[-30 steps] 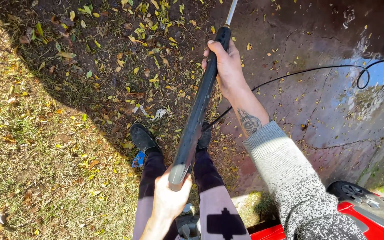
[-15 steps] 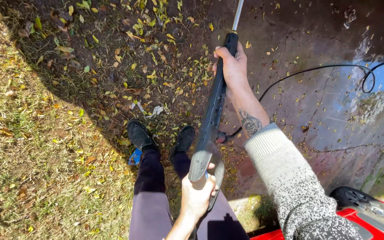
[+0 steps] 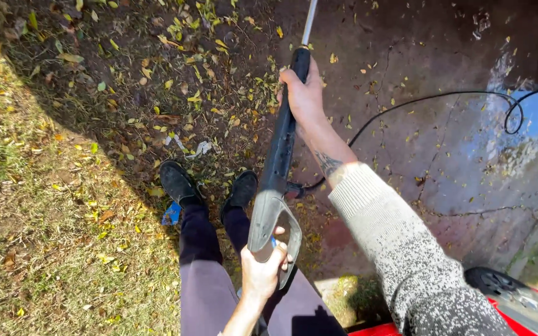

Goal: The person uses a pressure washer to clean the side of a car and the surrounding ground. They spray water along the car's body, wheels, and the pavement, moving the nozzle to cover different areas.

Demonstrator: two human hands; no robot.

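I hold a long black pressure-washer wand [image 3: 279, 149] pointing away from me, its metal tube running off the top edge. My right hand [image 3: 304, 94] is wrapped around the front of the black barrel. My left hand [image 3: 263, 272] grips the grey handle with its trigger guard, close to my body. A thin black hose [image 3: 431, 99] leaves the wand near the handle and curls across the wet pavement to the right. My two black shoes [image 3: 179, 182] stand on leaf-strewn dirt below the wand.
Wet, cracked pavement [image 3: 443, 143] with a puddle fills the right side. Dry grass and fallen yellow leaves [image 3: 38, 205] cover the left. A red machine with a black wheel [image 3: 509, 298] sits at the lower right corner. A blue scrap [image 3: 170, 214] lies by my left shoe.
The wand has swung slightly left and my left hand has risen a little, showing the trigger guard fully. My feet have shifted apart on the dirt. Both hands keep their grip.
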